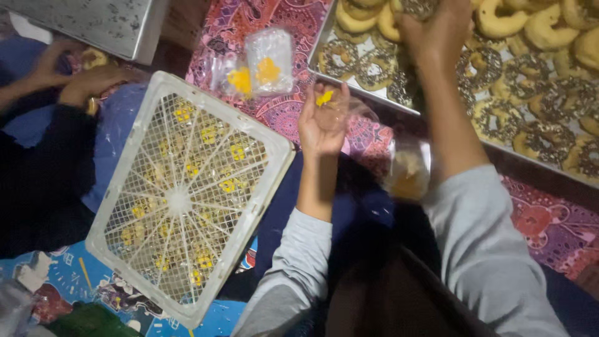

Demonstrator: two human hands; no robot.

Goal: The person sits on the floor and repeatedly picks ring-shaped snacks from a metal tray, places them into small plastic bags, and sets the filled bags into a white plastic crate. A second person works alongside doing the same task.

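Near: left hand (322, 122) raised palm-up over the lap, fingers loosely curled around a thin clear plastic bag (349, 112) with a small yellow tag (324, 98) at the fingertips. Left grip is closed lightly on the bag. Bag looks feather-light, limp and slick, so I'd pinch it at the mouth edge rather than the middle.

Beside it: white plastic mesh crate (187, 193), tilted, packed bags with yellow tags showing through the lattice. More clear packets (268, 59) lie on the patterned cloth (543, 224).

Far: right hand (437, 31) stretched over the metal tray (324, 47), on a sprinkled doughnut (415, 9). Fingers partly out of frame, so I can't tell if that grip has closed.

Doughnuts look soft, light, with a coating that smears. Hold by the outer rim or through the hole, low squeeze.

Another person's hands (75, 78) work at far left.
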